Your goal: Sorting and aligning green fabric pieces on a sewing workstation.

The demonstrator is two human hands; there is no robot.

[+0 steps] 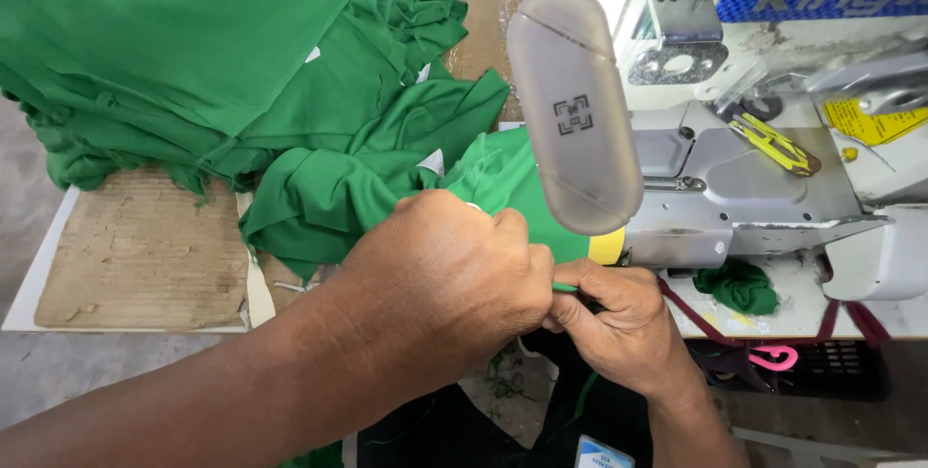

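My left hand (454, 270) is closed over a green garment piece (503, 173) with a yellow edge (607, 246), just in front of the sewing machine. My right hand (623, 318) pinches a thin green strip of the same fabric (565, 287) right beside the left hand's fingers. The two hands touch at the fingertips. The garment runs under a long grey lamp head (575, 110) toward the machine's needle area, which is hidden.
A grey-white sewing machine (754, 178) fills the right side, with yellow-handled snips (773, 144) lying on it. A big pile of folded green garments (222, 52) sits at the upper left. A worn cardboard sheet (145, 250) lies left. A green scrap (739, 286) and a pink hook (773, 359) sit right.
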